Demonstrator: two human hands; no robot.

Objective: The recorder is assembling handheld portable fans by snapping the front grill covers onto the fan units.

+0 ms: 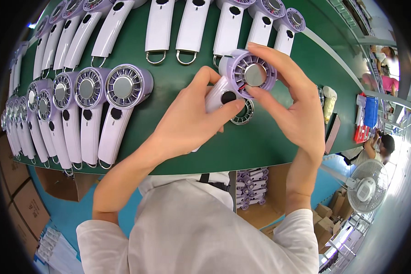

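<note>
Between my two hands is a white and lilac handheld fan [255, 74], tilted with its round head up and to the right. My left hand [194, 109] wraps round its white handle, the thumb lying near the dark oval panel. Thumb and fingers of my right hand [297, 100] grip the rim of the fan's head from the right. Just below the head, a loose silver ring-shaped grille [244, 113] lies on the green table [178, 157], partly covered by the fan and my left thumb.
Rows of similar fans [123, 86] lie at the left and along the far side. At the right are a blue bin [371, 112] and a red bin [361, 134]. An open carton [278, 187] of fans stands below the table edge. A white pedestal fan [366, 188] and other people are farther right.
</note>
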